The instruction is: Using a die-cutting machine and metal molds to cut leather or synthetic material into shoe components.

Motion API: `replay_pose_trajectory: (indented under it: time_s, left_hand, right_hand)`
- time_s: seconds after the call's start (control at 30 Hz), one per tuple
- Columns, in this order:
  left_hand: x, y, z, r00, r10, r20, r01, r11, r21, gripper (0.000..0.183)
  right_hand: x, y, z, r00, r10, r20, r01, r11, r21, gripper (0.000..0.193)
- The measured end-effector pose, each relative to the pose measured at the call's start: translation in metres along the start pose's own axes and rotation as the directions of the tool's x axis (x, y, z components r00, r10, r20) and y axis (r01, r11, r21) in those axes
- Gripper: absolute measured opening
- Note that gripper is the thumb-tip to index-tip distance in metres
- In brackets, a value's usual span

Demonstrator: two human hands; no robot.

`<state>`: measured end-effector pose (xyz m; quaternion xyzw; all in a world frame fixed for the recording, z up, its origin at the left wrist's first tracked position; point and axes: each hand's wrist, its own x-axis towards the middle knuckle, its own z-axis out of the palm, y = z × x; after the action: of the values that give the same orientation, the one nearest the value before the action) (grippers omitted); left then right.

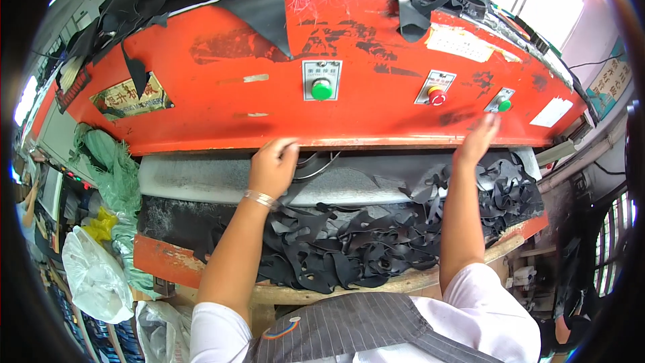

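Observation:
My left hand [274,169] is closed, with its fingers curled and thumb up, at the lower edge of the orange press head [376,114]. Nothing shows in it. Just to its right, under the edge, is a curved metal band [314,167], perhaps a cutting die. My right hand [478,140] reaches up with fingers stretched out, its fingertips close below the right green button [504,105]; contact cannot be made out. Beneath the press head, a sheet of black material [393,169] lies on the grey cutting bed [185,178].
Black offcuts [336,245] pile along the front of the bed. Another green button [322,89] and a red stop button [437,96] sit on the press face. Black sheets [262,10] hang over its top. At left stands a white plastic bag [97,275] beside green sacking [111,168].

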<state>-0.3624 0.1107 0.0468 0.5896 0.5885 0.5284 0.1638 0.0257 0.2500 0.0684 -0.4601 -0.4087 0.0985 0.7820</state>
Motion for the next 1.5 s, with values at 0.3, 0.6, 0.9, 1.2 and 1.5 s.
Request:
replay_pose_trajectory:
  time_s: [0.3, 0.6, 0.9, 1.2, 1.5]
  left_hand:
    - [0.005, 0.117, 0.018, 0.788, 0.605, 0.119, -0.601, 0.71, 0.368, 0.023]
    - [-0.197, 0.079, -0.065, 0.925, -0.175, 0.338, -0.01, 0.876, 0.481, 0.022]
    - [-0.266, 0.053, -0.056, 0.984, -0.019, 0.178, -0.078, 0.85, 0.521, 0.014]
    - [-0.227, 0.061, -0.081, 0.948, -0.122, 0.294, -0.01, 0.912, 0.41, 0.023]
    - [-0.082, -0.042, -0.031, 0.972, 0.106, 0.212, -0.203, 0.833, 0.514, 0.035]
  right_hand:
    - [0.082, -0.039, -0.046, 0.987, -0.133, -0.085, 0.1, 0.945, -0.312, 0.075]
    - [-0.158, -0.145, -0.178, -0.076, -0.096, 0.992, 0.59, 0.798, 0.122, 0.038]
    - [-0.233, -0.145, -0.188, -0.11, 0.177, 0.978, 0.732, 0.68, -0.041, 0.041]
    - [-0.159, -0.173, -0.074, -0.597, 0.208, 0.775, 0.578, 0.781, 0.236, 0.023]
    - [-0.247, -0.062, 0.237, -0.486, -0.812, 0.323, 0.306, 0.188, 0.933, 0.018]
